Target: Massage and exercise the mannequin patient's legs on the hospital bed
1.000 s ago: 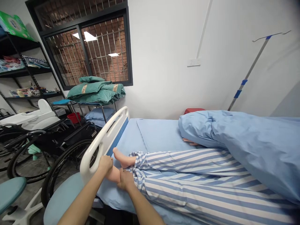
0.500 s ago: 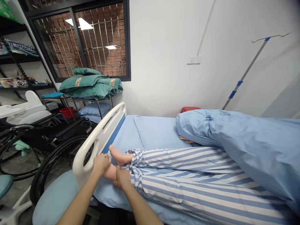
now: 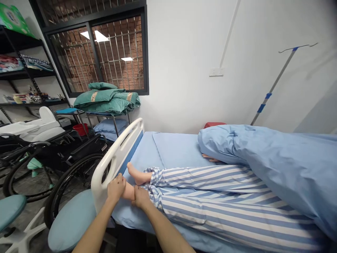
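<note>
My left hand (image 3: 116, 187) is closed around the front part of the nearer bare foot (image 3: 128, 192), its toes hidden under my fingers. Around the ankle of that same foot wraps my right hand (image 3: 141, 197), just below the trouser cuff. The other bare foot (image 3: 138, 175) rests on the bed behind it, toes up and untouched. Both legs lie stretched out in blue-and-white striped trousers (image 3: 210, 214). A light blue quilt (image 3: 263, 151) covers the upper legs and body, and fingertips (image 3: 210, 158) show from under its edge.
The white bed end board (image 3: 116, 154) stands just left of my left hand. Beyond it are a wheelchair (image 3: 76, 168) and round stools, one seat (image 3: 75, 219) close by. Folded green bedding (image 3: 107, 100) lies under the window. An IV pole (image 3: 276, 82) stands behind the bed.
The camera view has swung slightly up and left, so the scene sits a bit further right and lower. Both hands keep their hold on the foot, with little visible movement.
</note>
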Motion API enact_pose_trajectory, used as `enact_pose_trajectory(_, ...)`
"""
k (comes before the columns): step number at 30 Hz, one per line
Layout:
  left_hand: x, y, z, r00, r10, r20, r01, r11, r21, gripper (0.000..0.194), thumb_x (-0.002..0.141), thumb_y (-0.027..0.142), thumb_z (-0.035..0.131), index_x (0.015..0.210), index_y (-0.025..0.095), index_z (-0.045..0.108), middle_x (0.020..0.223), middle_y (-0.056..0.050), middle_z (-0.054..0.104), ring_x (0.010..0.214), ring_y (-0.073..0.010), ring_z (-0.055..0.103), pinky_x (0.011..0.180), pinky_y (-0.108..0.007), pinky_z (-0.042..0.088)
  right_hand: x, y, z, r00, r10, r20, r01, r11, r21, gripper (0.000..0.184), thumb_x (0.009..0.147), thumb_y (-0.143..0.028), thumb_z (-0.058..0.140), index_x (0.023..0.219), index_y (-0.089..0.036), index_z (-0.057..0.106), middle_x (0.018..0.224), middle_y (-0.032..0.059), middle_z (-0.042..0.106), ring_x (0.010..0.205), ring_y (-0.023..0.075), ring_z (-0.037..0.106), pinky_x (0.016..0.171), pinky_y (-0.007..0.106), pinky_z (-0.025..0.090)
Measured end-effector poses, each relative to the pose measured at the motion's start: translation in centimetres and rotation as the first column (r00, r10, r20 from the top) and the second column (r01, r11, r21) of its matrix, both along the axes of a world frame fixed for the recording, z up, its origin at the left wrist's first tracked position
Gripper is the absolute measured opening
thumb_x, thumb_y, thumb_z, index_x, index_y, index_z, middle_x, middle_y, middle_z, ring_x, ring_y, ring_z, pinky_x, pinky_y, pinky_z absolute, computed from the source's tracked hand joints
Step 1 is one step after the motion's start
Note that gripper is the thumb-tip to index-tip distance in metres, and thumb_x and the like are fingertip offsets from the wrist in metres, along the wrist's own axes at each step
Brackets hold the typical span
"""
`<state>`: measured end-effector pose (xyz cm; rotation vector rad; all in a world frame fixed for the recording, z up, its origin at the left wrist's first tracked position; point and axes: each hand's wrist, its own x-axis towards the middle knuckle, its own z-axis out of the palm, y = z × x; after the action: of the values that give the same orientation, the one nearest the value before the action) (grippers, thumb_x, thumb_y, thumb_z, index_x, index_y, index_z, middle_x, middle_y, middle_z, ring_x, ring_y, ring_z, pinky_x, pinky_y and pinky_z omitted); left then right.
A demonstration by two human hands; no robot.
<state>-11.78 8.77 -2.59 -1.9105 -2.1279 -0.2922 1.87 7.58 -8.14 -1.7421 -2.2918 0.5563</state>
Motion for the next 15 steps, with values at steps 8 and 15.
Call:
enact_pose_trajectory(8,-2.6,3.4,2.8,0.961,-0.037,0.273,0.139,0.921,-0.364,0.032,0.074,0.047,0.04,0.075,0.019,0.057,0.08,-0.007,0.065,0.077,-0.021,0.06,0.065,-0.028,0.039,2.3,1.4,2.3,0.966,0.026,-0.258,0.005,0.993,0.121,0.029,0.076,-0.036,0.05,0.095,-0.015,0.059,0.098,0.0101,0.062,0.093,0.023,0.057,0.078,0.03,0.041)
enact_pose_trajectory(15,-4.1,7.0,2.3,0.659,-0.055,0.75,0.443,0.834,-0.329,0.036,0.065,0.053,0.051,0.067,0.016,0.051,0.06,0.001,0.058,0.059,-0.0124,0.053,0.058,-0.023,0.039,2.6,4.9,3.5,0.984,-0.035,-0.175,0.066,0.982,0.175,0.042,0.071,-0.026,0.052,0.111,-0.014,0.048,0.109,0.0106,0.057,0.103,0.0235,0.051,0.087,0.032,0.039)
